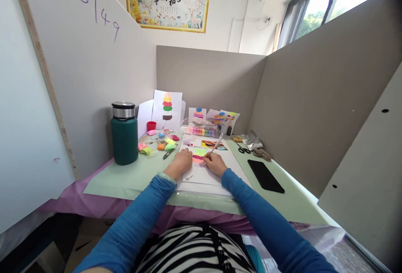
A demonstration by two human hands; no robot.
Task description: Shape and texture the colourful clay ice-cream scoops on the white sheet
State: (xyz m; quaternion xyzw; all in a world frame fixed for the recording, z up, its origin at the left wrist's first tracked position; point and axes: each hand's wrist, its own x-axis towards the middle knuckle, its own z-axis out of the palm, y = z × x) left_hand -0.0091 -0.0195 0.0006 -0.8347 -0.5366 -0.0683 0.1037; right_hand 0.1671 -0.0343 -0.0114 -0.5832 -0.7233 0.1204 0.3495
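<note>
White paper point(209, 178) lies on the table before me, with bands of coloured clay point(198, 153) on it in yellow-green, dark pink and orange. My right hand point(215, 163) is closed round a metal fork point(216, 145). Its handle slants up to the right, and its tines touch or hover just over the lower edge of the clay; I cannot tell which. On the left of the clay, my left hand point(181, 162) rests on the paper with empty, slightly bent fingers. A small dark drawing marks the sheet's lower left.
A green bottle point(124, 135) stands at the left. Clay packets point(161, 145), a pen point(168, 153) and a red cup point(151, 125) lie or stand nearby. Rightward are scissors point(244, 149) and a black phone point(265, 175). Finished-looking clay pictures point(167, 109) lean behind; grey partitions point(210, 72) enclose the table.
</note>
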